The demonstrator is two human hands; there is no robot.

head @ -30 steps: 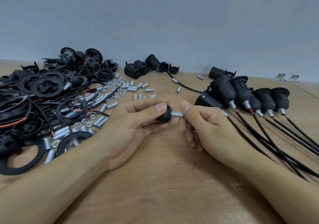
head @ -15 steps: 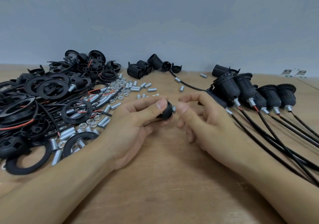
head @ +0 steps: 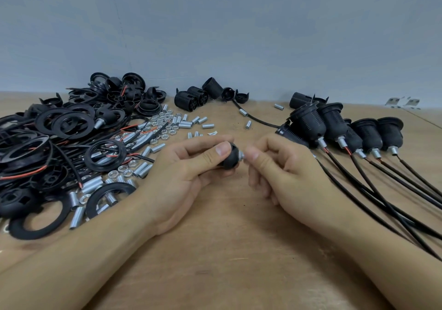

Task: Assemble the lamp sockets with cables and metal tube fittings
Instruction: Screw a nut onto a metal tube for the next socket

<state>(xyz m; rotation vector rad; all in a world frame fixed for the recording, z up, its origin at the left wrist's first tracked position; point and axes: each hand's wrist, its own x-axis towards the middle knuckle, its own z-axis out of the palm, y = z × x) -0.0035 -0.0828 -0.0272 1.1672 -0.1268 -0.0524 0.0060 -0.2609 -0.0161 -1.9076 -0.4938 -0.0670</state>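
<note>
While the left hand [head: 186, 178] grips a black socket cap [head: 231, 158] between thumb and curled fingers above the wooden table [head: 215, 262], the right hand [head: 279, 173] pinches a short metal tube [head: 242, 156] that sticks out of the cap's end, thumb and forefinger closed on it. Both forearms rest on the table, and the cap is held at its centre, between the two heaps of parts. To the right, six finished sockets [head: 332, 123] lie side by side, tube ends toward the camera, each trailing a black cable [head: 382, 190] toward the near right edge. One more socket body [head: 300, 99] lies behind them by the wall. At the back centre, three loose socket bodies [head: 191, 98] sit together with two caps [head: 233, 93] just beside them. On the left, a tangled pile of black rings [head: 71, 123], caps and red-and-black wires [head: 31, 172] covers the table; its pieces overlap too much to count. Between that pile and the hands, loose tubes [head: 185, 125] and hex nuts [head: 165, 118] lie scattered by the dozen. Two small metal brackets [head: 403, 101] rest at the far right edge.
</note>
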